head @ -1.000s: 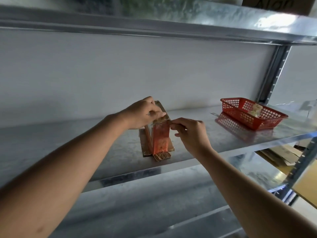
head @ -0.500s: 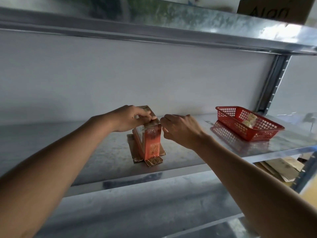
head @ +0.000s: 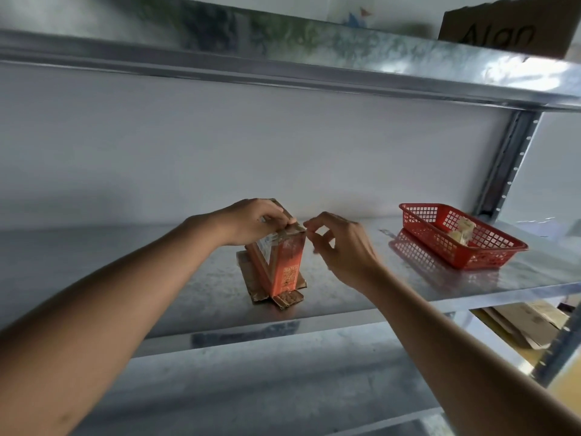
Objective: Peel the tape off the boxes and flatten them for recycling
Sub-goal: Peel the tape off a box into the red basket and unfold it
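Single view: head-worn wide-angle camera, at the level of a galvanised steel shelf, facing forward and slightly down toward the white back wall. Close range; both forearms enter from the lower corners. The upper steel shelf bows across the top. A red plastic mesh basket lies at right. No second view.

On my feed both forearms are bare, no sleeves, watch or gloves; left hand and right hand ringless too.
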{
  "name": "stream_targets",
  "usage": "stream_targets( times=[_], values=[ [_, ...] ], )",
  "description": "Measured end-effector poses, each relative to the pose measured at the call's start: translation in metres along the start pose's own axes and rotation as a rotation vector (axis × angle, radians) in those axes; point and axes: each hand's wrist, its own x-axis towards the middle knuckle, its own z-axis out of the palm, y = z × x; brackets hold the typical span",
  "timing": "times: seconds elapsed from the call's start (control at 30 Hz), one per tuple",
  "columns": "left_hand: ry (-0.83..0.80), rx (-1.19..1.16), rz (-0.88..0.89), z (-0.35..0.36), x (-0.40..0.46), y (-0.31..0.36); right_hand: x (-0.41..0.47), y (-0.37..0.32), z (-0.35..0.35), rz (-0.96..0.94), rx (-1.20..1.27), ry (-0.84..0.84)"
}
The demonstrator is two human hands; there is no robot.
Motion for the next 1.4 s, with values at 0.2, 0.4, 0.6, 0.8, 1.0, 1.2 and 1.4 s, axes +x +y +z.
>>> stream_targets(
  times=[0.2,0.4,0.6,0.8,1.0,1.2,1.4],
  values=[
    [-0.028,0.016,-0.041,-0.004,-0.001,0.002,-0.002,-0.016,0.0,0.063,0.144,0.031],
    [-0.032,0.161,-0.004,-0.001,0.002,0.009,-0.005,-0.037,-0.003,0.086,0.306,0.069],
    [0.057,0.127,-0.053,0.007,0.007,0.007,-0.006,-0.051,-0.005,0.147,0.586,0.124],
    [-0.067,0.27,-0.044,-0.005,0.003,0.025,-0.006,-0.034,-0.02,0.544,0.788,0.354],
    [0.031,0.321,-0.035,-0.005,-0.003,0.025,-0.014,-0.02,-0.008,0.598,0.541,0.279],
    [0.071,0.334,-0.004,-0.008,-0.007,0.026,-0.008,-0.032,0.0,0.402,0.194,0.148],
    [0.094,0.299,0.033,-0.005,-0.006,0.024,-0.009,-0.038,-0.004,0.09,-0.102,0.089]
  ],
)
